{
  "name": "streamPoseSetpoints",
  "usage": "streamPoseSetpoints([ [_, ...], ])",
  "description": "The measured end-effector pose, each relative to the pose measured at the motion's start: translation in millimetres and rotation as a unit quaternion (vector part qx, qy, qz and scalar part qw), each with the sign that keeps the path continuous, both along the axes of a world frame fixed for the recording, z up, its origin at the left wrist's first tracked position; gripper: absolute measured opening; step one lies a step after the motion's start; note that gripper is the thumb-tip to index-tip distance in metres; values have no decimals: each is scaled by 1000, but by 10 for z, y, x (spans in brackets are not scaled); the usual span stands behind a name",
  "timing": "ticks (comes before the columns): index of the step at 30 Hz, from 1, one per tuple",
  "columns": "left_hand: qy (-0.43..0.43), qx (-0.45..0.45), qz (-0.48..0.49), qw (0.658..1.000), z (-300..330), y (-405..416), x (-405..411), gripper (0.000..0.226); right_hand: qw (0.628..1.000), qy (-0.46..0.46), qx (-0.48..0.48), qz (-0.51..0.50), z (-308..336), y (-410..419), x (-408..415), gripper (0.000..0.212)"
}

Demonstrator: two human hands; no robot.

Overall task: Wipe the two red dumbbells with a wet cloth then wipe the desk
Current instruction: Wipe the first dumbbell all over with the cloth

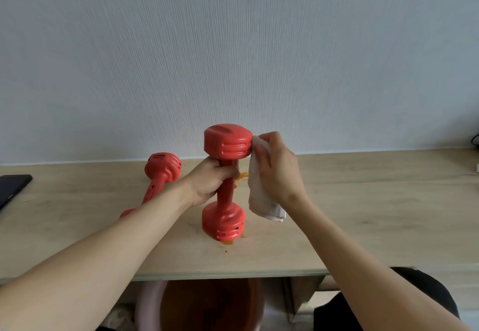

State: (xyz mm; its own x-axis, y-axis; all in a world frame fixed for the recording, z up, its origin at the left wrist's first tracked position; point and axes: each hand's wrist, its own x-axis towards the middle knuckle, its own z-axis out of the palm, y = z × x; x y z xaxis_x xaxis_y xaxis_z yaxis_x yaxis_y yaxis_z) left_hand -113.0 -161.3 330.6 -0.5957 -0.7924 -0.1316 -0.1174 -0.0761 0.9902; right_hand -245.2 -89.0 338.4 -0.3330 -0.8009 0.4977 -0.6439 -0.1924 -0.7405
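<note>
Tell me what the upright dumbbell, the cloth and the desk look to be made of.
Upright dumbbell: likely moulded plastic or a vinyl coat; smooth red, soft sheen, moulded grooves. Cloth: white woven fabric, matte, hanging in soft folds. Desk: pale wood or wood-look laminate; faint grain, matte.

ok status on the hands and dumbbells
Left hand grips upright dumbbell by its handle. Right hand presses white cloth to its top. Second dumbbell lies on desk.
</note>
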Motion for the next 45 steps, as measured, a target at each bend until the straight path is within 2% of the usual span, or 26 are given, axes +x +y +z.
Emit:
streamPoseSetpoints([
  [4, -13, -15, -43, 999, -5, 50, 2, 12, 999, -26, 23, -3, -7, -50, -30, 15],
  [8, -24, -49, -68, 996, 1, 97, -18, 13, 997, -49, 53, 2, -19, -103, -51, 14],
  [12, -33, -72, -50, 996, 33, 70, -2, 13, 997, -64, 50, 4, 15, -30, -80, 13],
  [16, -40, -98, -23, 994, 14, 55, -23, 24, 997, -58, 43, 0, 35, 39, -68, 15],
  [20, -42, -101, -7, 994, 9, 59, -22, 26, 999, -42, 33, -7, 48, 81, -43, 15],
  [25, -28, -86, 30, 996, 48, 4, 16, 30, 999, -5, 7, 36, 158, 182, 14, 18],
  [29, -70, -109, 44, 991, 33, -12, 67, 30, 995, -94, -15, 27, 383, 178, -116, 19],
  [31, -106, -134, 31, 985, 19, -28, 100, 23, 992, -104, -46, 52, 510, 166, -159, 16],
  [33, -133, -167, 16, 977, 19, -36, 113, 14, 993, -57, -43, 89, 581, 119, -124, 15],
  [36, -134, -187, 13, 973, 16, -18, 104, 13, 989, 124, 31, 75, 517, 7, -46, 25],
  [37, -130, -187, 14, 974, 12, -14, 103, 15, 986, 144, 50, 67, 492, 1, -29, 27],
  [42, -134, -213, 4, 968, 6, -1, 92, 33, 982, 154, 53, 92, 639, 5, 43, 25],
  [45, -151, -237, -9, 960, -1, 25, 49, 37, 977, 156, 107, 101, 822, -87, 74, 30],
])
